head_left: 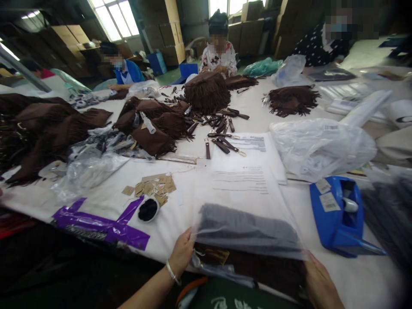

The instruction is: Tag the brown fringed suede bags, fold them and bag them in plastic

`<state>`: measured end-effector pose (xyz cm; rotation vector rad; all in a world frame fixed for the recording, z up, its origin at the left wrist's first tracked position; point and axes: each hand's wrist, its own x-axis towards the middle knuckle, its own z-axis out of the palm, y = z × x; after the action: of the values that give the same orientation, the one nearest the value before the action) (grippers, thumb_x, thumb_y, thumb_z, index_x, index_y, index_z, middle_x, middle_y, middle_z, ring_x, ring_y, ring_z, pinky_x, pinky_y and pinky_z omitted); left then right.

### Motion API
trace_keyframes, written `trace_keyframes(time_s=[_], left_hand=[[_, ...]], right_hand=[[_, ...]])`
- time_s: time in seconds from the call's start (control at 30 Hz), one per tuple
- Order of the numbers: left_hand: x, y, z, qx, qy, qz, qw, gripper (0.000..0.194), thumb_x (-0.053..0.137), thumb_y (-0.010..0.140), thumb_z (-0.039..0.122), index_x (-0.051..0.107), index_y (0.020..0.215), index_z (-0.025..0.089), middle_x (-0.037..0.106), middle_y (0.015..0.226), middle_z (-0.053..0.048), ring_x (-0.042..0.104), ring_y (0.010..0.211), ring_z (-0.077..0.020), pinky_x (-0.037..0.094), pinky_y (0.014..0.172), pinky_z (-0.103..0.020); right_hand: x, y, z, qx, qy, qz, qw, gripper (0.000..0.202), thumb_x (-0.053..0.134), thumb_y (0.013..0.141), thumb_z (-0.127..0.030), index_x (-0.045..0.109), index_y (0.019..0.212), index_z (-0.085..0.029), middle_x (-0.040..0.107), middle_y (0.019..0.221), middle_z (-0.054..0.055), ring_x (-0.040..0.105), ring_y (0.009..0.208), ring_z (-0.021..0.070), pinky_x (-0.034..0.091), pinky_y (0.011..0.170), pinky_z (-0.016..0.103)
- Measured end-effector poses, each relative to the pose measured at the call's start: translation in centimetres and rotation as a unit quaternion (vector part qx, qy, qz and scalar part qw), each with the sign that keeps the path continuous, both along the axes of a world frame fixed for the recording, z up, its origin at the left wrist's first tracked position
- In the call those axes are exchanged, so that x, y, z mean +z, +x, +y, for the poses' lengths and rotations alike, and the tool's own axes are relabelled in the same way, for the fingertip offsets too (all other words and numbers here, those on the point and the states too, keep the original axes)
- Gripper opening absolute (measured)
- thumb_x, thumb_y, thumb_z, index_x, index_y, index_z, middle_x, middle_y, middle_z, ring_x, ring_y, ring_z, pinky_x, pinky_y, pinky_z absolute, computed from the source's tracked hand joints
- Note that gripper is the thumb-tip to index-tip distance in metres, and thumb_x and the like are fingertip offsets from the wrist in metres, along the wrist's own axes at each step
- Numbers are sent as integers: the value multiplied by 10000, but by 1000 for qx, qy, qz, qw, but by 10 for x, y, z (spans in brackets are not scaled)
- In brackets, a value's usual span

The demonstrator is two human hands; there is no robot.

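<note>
At the table's near edge, a clear plastic bag (238, 198) with printed text lies spread between my two hands. My left hand (182, 249), with a bangle at the wrist, is closed on the bag's left edge. The right edge is gripped by my right hand (322, 281), whose fingertips are partly hidden. Through the film a dark brown item (270, 268) shows at the near end. A grey panel (244, 227) covers the part beyond it; I cannot tell whether it is inside the bag. Brown tags (157, 186) on strings lie left of the bag.
A blue tape dispenser (334, 214) stands at right, before a bundle of plastic bags (322, 146). Several brown fringed bags (207, 92) and short dark straps (222, 143) are heaped beyond. Purple tape (99, 225) and a small black-filled cup (148, 209) are at left. Other people sit across the table.
</note>
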<state>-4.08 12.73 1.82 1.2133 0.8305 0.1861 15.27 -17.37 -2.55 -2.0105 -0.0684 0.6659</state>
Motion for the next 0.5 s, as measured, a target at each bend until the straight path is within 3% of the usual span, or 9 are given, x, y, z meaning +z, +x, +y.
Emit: trace_keyframes(time_s=[0.1, 0.23, 0.33, 0.4, 0.5], left_hand=[[1, -21, -18, 35, -37, 11, 999, 326, 612, 787, 407, 656, 1007, 171, 705, 969, -64, 643, 920, -217, 502, 846, -286], [-9, -31, -48, 184, -187, 4, 965, 333, 614, 781, 349, 604, 1071, 185, 706, 933, -66, 668, 839, -204, 538, 765, -311], [-17, -34, -63, 264, -227, -4, 937, 268, 637, 751, 274, 623, 987, 148, 700, 928, -82, 668, 827, -195, 545, 753, -299], [-20, -42, -68, 285, -224, 5, 932, 258, 677, 710, 287, 635, 917, 139, 705, 896, -77, 668, 819, -197, 546, 760, -295], [-21, -62, -71, 267, -229, 36, 936, 408, 773, 594, 395, 641, 898, 157, 716, 847, -58, 670, 843, -227, 545, 779, -314]], right_hand=[[-4, -13, -16, 39, -4, 64, 997, 560, 330, 841, -576, 472, 1277, -253, 541, 1307, 22, 427, 1269, 206, 333, 1090, 357], [0, -30, -19, 74, 17, 42, 996, 521, 284, 861, -502, 503, 1259, -247, 618, 1205, 46, 511, 1191, 228, 427, 1028, 366], [3, -36, -22, 71, 13, 1, 997, 490, 295, 855, -455, 530, 1237, -258, 633, 1181, 40, 534, 1165, 230, 449, 1007, 372], [-1, -37, -33, 85, 7, -7, 996, 467, 354, 829, -451, 577, 1187, -249, 631, 1183, 39, 525, 1176, 237, 452, 1003, 371], [-16, -41, -60, 107, -21, -4, 994, 460, 436, 774, -477, 655, 1070, -203, 644, 1158, 65, 533, 1163, 259, 457, 996, 364]])
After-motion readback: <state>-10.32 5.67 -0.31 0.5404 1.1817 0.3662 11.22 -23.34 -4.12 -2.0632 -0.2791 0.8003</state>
